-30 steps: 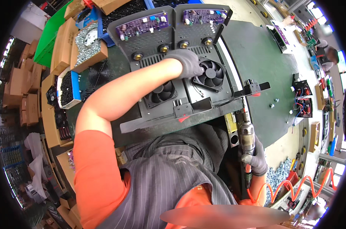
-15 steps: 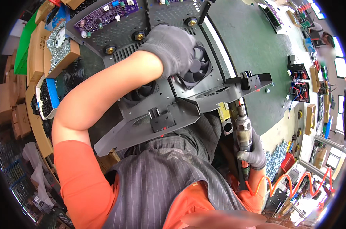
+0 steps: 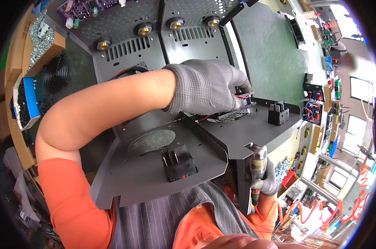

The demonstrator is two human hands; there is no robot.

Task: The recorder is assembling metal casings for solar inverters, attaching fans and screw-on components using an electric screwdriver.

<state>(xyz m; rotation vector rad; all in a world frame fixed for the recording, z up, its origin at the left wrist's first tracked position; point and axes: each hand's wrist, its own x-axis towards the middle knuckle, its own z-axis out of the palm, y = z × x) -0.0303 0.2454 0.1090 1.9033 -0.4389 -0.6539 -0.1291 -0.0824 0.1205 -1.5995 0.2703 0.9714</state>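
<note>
My left hand (image 3: 213, 85), in a grey glove, has its fingers closed round a black cooling fan (image 3: 245, 101) with red wires. Most of the fan is hidden beneath the hand, beside the round grille (image 3: 231, 115) of the right-hand metal panel (image 3: 246, 130). Lower right, my gloved right hand (image 3: 269, 180) grips an air screwdriver (image 3: 258, 161), held upright close to that panel's near edge. The left-hand panel (image 3: 208, 155) has a round opening and a black rocker switch (image 3: 179, 164); a second rocker switch (image 3: 278, 114) sits on the right-hand panel.
Brass fittings (image 3: 144, 29) line the back walls of the two joined housings. Another fan (image 3: 132, 71) shows partly behind my left forearm. Boxes of screws (image 3: 41, 43) stand at left. A red coiled hose (image 3: 298, 207) trails right. Wired parts (image 3: 314, 101) lie on the green bench (image 3: 271, 54).
My left hand has brought the fan from the housing floor toward the right-hand panel's grille. Both panels appear nearer and larger. The screwdriver stays in my right hand.
</note>
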